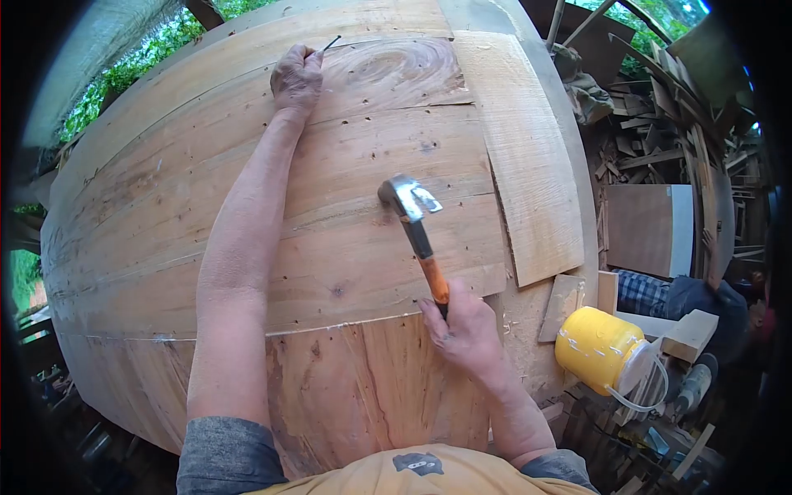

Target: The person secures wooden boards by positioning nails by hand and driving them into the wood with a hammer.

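My right hand is wrapped round the orange and black handle of a claw hammer. The hammer's shiny head is raised over the planks, pointing away from me. Farther off, at the upper left, my left hand pinches a thin dark nail that slants up to the right. That hand rests at the curved wooden planking, beside a plank with swirling grain. Small dark holes or nail heads dot the planks. Whether the nail's point touches the wood is hidden by the fingers.
A pale rough-sawn board lies along the planking's right side. Near my right arm stands a tilted yellow bucket with a white handle. A plywood panel and scrap wood fill the right. Another person's checked garment shows there.
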Demonstrator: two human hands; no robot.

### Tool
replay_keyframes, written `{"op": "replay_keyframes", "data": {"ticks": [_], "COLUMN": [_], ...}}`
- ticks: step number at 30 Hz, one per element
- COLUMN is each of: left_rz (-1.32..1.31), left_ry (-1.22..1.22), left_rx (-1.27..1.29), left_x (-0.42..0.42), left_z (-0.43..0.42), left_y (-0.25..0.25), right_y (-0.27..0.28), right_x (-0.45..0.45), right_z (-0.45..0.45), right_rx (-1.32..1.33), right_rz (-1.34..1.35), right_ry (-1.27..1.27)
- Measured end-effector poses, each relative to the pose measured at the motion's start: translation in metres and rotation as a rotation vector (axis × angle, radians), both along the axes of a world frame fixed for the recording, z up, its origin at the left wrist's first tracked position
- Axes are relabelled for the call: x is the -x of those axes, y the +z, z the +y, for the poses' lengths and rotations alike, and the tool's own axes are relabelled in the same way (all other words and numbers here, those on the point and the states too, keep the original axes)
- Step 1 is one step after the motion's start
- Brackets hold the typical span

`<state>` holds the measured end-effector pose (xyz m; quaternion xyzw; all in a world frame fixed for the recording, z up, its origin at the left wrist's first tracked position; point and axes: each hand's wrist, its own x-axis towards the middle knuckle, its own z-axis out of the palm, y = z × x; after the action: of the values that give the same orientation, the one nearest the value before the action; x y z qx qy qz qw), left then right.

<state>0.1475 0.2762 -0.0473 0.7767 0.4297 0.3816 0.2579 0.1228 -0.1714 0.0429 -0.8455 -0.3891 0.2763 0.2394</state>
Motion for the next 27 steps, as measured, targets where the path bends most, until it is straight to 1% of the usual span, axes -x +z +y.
{"op": "replay_keyframes", "data": {"ticks": [1,4,6,8,10,12,14,16,18,19,23,25,27], "left_rz": [-0.035,0.006,0.005,0.010,0.049,0.170,0.277,0.333,0.334,0.337,0.404,0.484,0.489], "left_ry": [-0.002,0.014,-0.014,0.000,-0.043,0.034,0.146,0.167,0.263,0.311,0.364,0.365,0.365], "left_rx": [-0.011,0.055,-0.028,-0.054,-0.251,-0.244,-0.299,-0.383,-0.263,-0.202,-0.209,-0.195,-0.223], "left_x": [0.004,0.034,0.073,0.121,0.179,0.245,0.304,0.352,0.384,0.395,0.391,0.392,0.394], "left_z": [-0.004,-0.023,-0.046,-0.074,-0.093,-0.118,-0.148,-0.173,-0.191,-0.198,-0.179,-0.179,-0.176], "left_y": [0.000,0.004,0.008,0.021,0.027,0.030,0.027,0.018,-0.001,-0.004,-0.015,-0.014,-0.018], "right_y": [-0.001,-0.001,-0.003,-0.006,-0.007,-0.006,-0.004,-0.001,0.001,0.001,0.006,0.007,0.008], "right_x": [0.001,0.002,0.001,0.000,0.002,0.004,0.004,0.005,0.002,0.002,0.010,0.023,0.037], "right_z": [0.002,0.001,0.002,0.000,-0.002,-0.002,0.001,0.005,0.006,0.006,-0.003,-0.022,-0.047], "right_rx": [0.009,0.031,0.034,0.048,0.037,0.036,0.039,0.110,0.142,0.137,0.122,0.117,0.090], "right_rz": [-0.011,-0.008,0.000,-0.007,-0.047,-0.052,-0.027,0.013,0.029,0.033,0.035,0.093,0.122], "right_ry": [0.004,0.003,0.010,0.019,0.040,0.047,0.038,0.022,0.015,0.016,0.046,0.099,0.156]}}
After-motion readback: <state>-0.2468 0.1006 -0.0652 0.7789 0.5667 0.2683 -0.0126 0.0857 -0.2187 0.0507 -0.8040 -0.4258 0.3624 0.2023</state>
